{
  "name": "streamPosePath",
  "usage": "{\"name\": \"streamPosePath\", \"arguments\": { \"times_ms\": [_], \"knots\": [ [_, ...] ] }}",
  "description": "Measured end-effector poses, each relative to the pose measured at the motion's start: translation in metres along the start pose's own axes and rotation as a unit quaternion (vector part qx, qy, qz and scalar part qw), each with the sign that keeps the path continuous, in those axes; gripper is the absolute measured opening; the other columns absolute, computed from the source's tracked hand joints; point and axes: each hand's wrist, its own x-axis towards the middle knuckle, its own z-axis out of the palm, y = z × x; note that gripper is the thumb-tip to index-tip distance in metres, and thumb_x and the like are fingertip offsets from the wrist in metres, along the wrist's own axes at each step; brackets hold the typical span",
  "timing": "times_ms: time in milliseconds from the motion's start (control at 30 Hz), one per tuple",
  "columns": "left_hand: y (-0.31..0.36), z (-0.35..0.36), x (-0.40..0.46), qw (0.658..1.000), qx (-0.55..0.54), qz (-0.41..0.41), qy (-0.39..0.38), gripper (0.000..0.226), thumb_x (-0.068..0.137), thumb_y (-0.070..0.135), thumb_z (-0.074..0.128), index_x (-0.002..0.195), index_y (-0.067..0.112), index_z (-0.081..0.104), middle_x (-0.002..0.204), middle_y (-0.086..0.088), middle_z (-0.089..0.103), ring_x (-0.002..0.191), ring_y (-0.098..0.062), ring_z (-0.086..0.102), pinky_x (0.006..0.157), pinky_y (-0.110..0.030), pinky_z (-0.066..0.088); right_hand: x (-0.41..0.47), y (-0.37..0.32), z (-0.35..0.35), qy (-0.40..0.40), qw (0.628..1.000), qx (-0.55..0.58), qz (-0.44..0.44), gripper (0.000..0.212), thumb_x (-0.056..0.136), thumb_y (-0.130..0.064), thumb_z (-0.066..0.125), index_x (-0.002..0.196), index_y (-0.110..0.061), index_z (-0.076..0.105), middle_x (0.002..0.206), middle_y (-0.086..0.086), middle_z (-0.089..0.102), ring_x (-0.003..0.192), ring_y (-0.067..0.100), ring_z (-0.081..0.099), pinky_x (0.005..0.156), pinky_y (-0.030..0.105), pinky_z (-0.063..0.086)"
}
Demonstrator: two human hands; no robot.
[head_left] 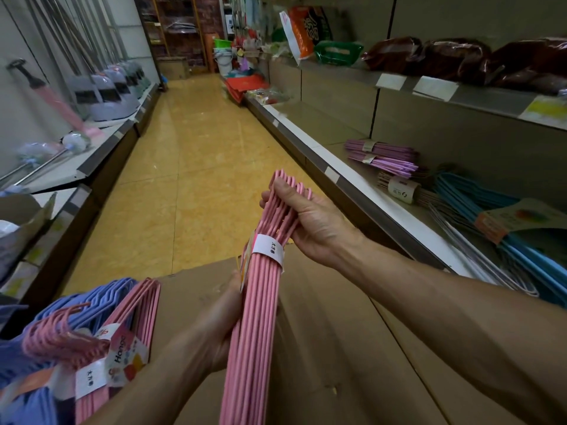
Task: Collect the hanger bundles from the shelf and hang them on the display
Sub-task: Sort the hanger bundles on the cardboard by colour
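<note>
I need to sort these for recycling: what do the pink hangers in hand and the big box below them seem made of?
Pink hanger bundle: thin rods with a smooth matte pink skin, probably coated wire or plastic; which one is unclear. Box: plain brown cardboard, dull and creased.

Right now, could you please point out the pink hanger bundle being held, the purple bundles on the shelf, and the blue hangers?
pink hanger bundle [256, 317], head view, mid-length rods.
purple bundles [388, 159], head view, middle of stack.
blue hangers [460, 194], head view, upper arm.

Pink hanger bundle [257, 317] cut off below; left hand [219, 320] fingers perhaps hidden behind it.
</note>
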Motion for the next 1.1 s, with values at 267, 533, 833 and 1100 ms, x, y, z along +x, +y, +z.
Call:
{"name": "streamPosePath", "arguments": {
  "times_ms": [267, 533, 833, 1100],
  "knots": [
    [0.002, -0.012, -0.004, 0.991, 0.130, 0.003, 0.029, 0.057, 0.099, 0.059, 0.034, 0.126, 0.014, 0.055, 0.111, -0.019, 0.068, 0.102, -0.035, 0.066, 0.084, -0.046, 0.057, 0.002, 0.023, 0.004, 0.037, 0.997, -0.060, -0.011, 0.032, 0.085, -0.017, 0.075, 0.112, -0.001, 0.068, 0.093, 0.010, 0.074, 0.081, 0.015, 0.073, 0.069, 0.027, 0.059],
    [0.037, -0.068, -0.011, 0.912, 0.341, 0.138, 0.179, 0.042, 0.100, 0.050, 0.044, 0.124, 0.018, 0.059, 0.114, -0.001, 0.064, 0.096, -0.018, 0.066, 0.079, -0.034, 0.056, 0.005, 0.072, 0.007, 0.031, 0.969, -0.243, 0.006, 0.029, 0.077, -0.022, 0.083, 0.097, -0.002, 0.076, 0.096, 0.015, 0.076, 0.094, 0.029, 0.073, 0.085, 0.044, 0.060],
    [0.072, -0.159, -0.043, 0.736, 0.556, 0.290, 0.257, 0.021, 0.100, 0.032, 0.052, 0.108, 0.025, 0.070, 0.101, 0.007, 0.067, 0.090, -0.007, 0.062, 0.068, -0.023, 0.045, 0.008, 0.128, 0.039, -0.048, 0.955, -0.291, 0.021, 0.024, 0.080, -0.020, 0.083, 0.096, -0.003, 0.077, 0.094, 0.019, 0.076, 0.083, 0.026, 0.072, 0.079, 0.041, 0.062],
    [0.069, -0.204, -0.055, 0.701, 0.545, 0.331, 0.319, 0.017, 0.099, 0.026, 0.055, 0.104, 0.021, 0.070, 0.095, 0.007, 0.068, 0.083, -0.001, 0.059, 0.068, -0.015, 0.041, 0.003, 0.186, 0.088, -0.142, 0.934, -0.328, 0.025, 0.010, 0.085, -0.021, 0.078, 0.091, -0.012, 0.077, 0.077, 0.001, 0.075, 0.070, 0.011, 0.071, 0.067, 0.029, 0.058]
  ]
}}
